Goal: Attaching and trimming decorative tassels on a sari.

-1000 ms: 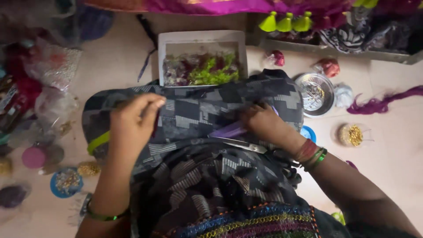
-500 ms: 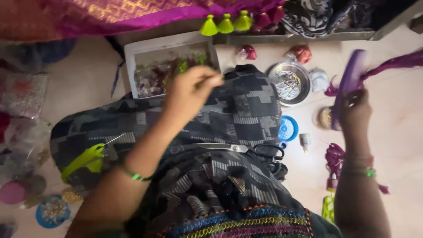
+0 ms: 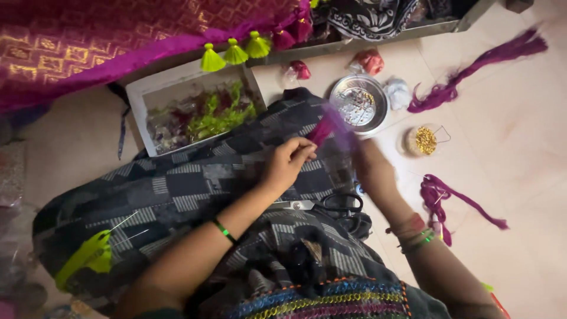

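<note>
While the lap nearest the camera is covered by a dark patterned cloth (image 3: 195, 189) with an embroidered hem, both hands work just above its far edge. A pair of black-handled scissors (image 3: 331, 205) lies on the cloth just nearer than the hands, between the two forearms, blades pointing toward the left arm. The left hand (image 3: 288, 165) is curled closed, its fingertips pinching the lower end of a purple thread bundle (image 3: 331, 127). The right hand (image 3: 369, 168) sits just beside it, blurred; it seems to touch the same bundle, but whether it is gripping or loose I cannot tell. The bundle rises from the pinch of the left hand and runs away from the body, leaning toward the right hand, so its long axis lies near-to-far with a slight slant, and the left hand is the one plainly on it. A lime green tool (image 3: 88, 257) rests on the cloth well to the left of the left arm. Just beyond the hands stands a round steel dish (image 3: 359, 106), with a small bowl of gold beads (image 3: 425, 140) to its right. Loose purple strands (image 3: 449, 201) lie on the floor right of the right wrist. Farther left a white tray (image 3: 195, 112) holds green and maroon threads, and three lime tassels (image 3: 235, 54) hang from a magenta fabric (image 3: 118, 41) beyond.
</note>
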